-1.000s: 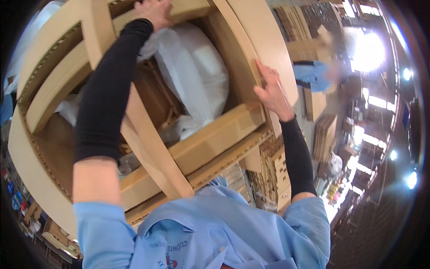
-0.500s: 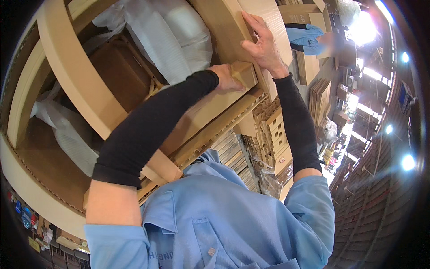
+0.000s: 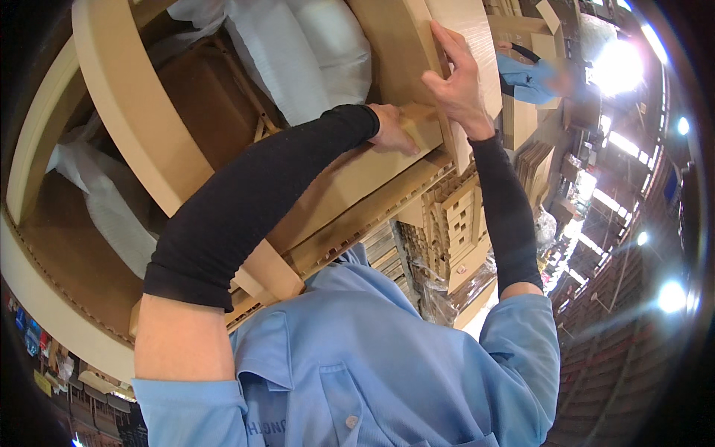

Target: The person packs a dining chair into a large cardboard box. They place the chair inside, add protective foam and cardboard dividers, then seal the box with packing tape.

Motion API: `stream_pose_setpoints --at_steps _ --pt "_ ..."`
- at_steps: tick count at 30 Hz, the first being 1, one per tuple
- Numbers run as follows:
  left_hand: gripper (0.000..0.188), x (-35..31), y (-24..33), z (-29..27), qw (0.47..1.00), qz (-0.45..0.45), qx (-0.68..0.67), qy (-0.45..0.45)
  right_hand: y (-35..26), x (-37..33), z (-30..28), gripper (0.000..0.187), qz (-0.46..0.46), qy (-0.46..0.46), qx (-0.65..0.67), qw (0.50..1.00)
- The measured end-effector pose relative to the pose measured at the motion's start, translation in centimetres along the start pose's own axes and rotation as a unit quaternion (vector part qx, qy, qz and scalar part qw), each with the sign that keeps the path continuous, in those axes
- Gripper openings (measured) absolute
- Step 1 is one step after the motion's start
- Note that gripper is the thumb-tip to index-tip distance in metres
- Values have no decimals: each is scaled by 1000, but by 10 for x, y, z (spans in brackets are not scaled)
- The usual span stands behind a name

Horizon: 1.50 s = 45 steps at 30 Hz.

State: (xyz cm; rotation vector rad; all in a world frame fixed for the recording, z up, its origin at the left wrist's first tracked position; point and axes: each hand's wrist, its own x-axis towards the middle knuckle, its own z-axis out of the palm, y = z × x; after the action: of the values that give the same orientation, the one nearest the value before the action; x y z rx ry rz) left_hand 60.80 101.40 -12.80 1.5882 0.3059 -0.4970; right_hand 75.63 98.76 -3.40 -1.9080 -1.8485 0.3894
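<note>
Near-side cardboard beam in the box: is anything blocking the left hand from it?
Nothing visible: the left hand rests on the right end of the cardboard beam. The cardboard strip across the box passes under the left forearm.

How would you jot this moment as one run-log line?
Left hand: on near cardboard strip | Right hand: at right edge of open box | Inside: white wrapping
</note>
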Motion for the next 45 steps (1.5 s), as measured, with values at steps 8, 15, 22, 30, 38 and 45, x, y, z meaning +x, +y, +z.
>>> stream_pose_setpoints --at_steps 8,15,22,30,38,45 --pt "82 -1 -3 4 999 27 -1 31 -1 5 -3 72 -43 -9 -109 993" --pt "88 -21 12 3 998 -1 33 51 3 -9 25 68 -70 33 -253 964" --pt "88 -2 -6 13 997 22 25 76 -21 19 22 74 -56 38 -229 971" --pt "87 -6 -10 19 994 36 5 101 -13 143 86 83 -92 15 -393 915" --pt "93 -13 -9 11 995 22 48 83 -12 143 88 76 -95 24 -282 955" --pt "78 -58 3 24 959 12 214 186 -31 157 61 92 -82 -32 -275 957"
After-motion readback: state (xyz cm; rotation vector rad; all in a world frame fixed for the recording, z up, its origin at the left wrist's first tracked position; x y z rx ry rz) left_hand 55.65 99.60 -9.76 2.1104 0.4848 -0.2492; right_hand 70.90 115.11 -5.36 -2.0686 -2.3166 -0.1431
